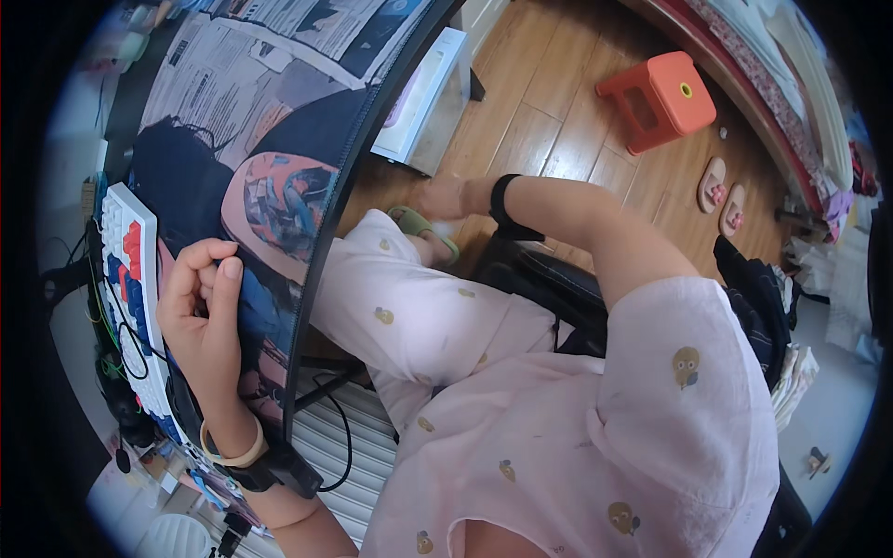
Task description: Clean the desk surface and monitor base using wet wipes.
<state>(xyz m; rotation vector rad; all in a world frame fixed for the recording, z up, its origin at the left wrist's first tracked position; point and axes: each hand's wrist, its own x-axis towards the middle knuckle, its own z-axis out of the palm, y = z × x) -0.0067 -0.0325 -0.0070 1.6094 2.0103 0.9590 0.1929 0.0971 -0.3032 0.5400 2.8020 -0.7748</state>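
Observation:
My left hand (206,307) rests over the printed desk mat (300,118), close beside a white, blue and red keyboard (129,258). Its fingers are curled in near the thumb, and nothing shows between them. A cream band (241,453) and a black strapped device (289,471) with a cable sit on that wrist. Past the desk edge, my right hand (441,199) hangs low over the wood floor, beside a white cabinet (425,111). Motion blurs its fingers, so what it may hold cannot be told. A small whitish blur lies just beneath it. A black strap (504,202) circles the right wrist.
An orange plastic stool (673,97) stands on the floor (516,132). Pink slippers (711,185) lie near the bed (781,125). One foot wears a green slipper (411,222). Behind my right arm is a black chair (551,279); a black cable (349,432) hangs below the desk.

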